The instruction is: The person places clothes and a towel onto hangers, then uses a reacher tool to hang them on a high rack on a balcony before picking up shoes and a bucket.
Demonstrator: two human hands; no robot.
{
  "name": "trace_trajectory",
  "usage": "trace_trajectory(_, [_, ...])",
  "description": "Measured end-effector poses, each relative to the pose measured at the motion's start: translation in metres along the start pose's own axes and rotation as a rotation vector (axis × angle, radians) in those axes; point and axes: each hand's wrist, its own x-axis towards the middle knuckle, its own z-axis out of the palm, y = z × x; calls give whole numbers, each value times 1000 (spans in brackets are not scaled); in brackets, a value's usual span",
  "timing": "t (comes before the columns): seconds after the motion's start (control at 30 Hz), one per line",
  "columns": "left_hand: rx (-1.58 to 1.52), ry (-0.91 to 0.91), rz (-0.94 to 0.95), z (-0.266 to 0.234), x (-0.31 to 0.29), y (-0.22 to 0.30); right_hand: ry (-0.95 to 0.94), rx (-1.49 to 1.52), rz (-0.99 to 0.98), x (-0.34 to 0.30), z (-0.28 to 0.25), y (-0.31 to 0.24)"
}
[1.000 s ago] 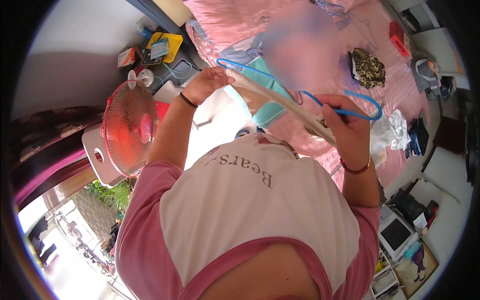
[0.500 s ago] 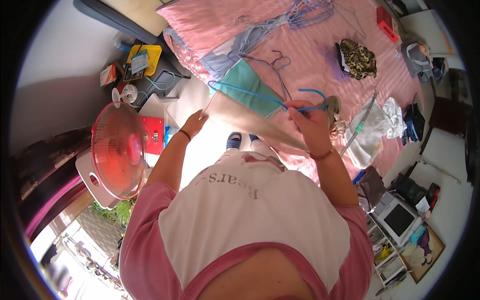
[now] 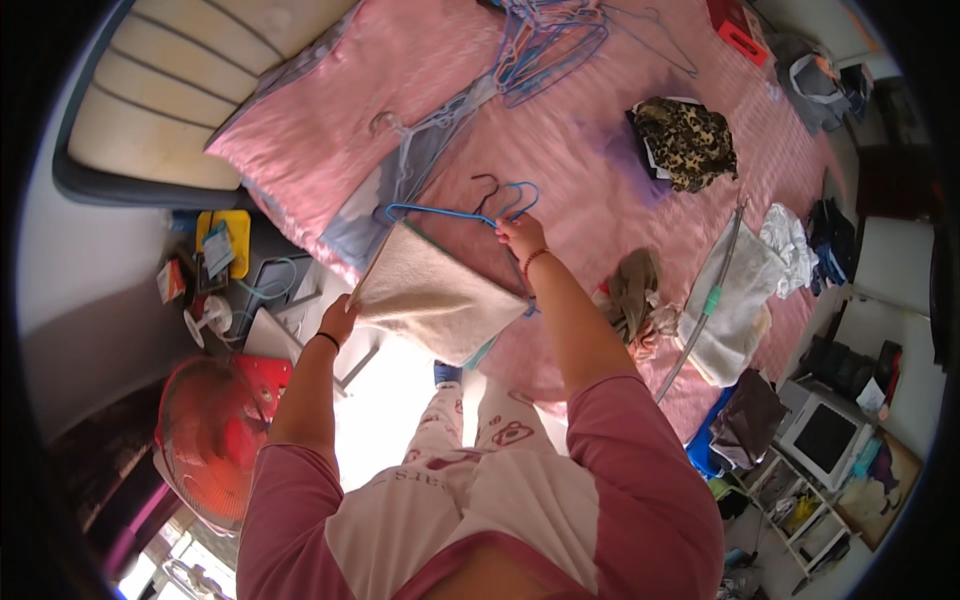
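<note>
My right hand (image 3: pixel 522 240) is closed round the neck of a blue clothes hanger (image 3: pixel 445 210), just below its hook. My left hand (image 3: pixel 340 318) pinches the left corner of a cloth (image 3: pixel 440 300) whose beige side faces up, with thin teal showing along its edges. The cloth spreads between my hands, over the near edge of the bed, its top corner close under the hanger's left arm. Whether it passes over the hanger's bar I cannot tell. A dark hanger (image 3: pixel 486 186) lies on the bed behind the blue one, partly hidden by it.
Several hangers (image 3: pixel 550 50) are heaped on the pink bed (image 3: pixel 590 350). Leopard-print clothing (image 3: pixel 685 145), a brown cloth (image 3: pixel 632 290) and a grey-white cloth (image 3: pixel 735 300) with a thin pole across it lie to the right. A red fan (image 3: pixel 210 435) stands at my left.
The cloth has turned from showing much teal to mostly beige. My right hand with the blue hanger now appears further left. The view has shifted, with more of the bed's head showing.
</note>
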Motion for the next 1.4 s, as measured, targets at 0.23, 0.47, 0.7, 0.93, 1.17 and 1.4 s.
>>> trace_trajectory(0.23, [307, 99, -92, 12, 91, 40, 92, -585, -89, 90, -43, 57])
trace_trajectory(0.47, [215, 417, 439, 39, 142, 165, 796, -1122, -324, 73, -152, 68])
trace_trajectory(0.7, [-346, 146, 404, 103, 300, 317, 680, -1249, -200, 62, -182, 89])
trace_trajectory(0.93, [-865, 105, -135, 113, 368, 398, 660, -1237, -227, 75, -184, 93])
trace_trajectory(1.17, [-1078, 165, 285, 131, 295, 437, 696, -1227, -255, 73, -190, 106])
trace_trajectory(1.4, [-1026, 272, 323, 74, 170, 387, 680, -1234, -287, 67, -191, 101])
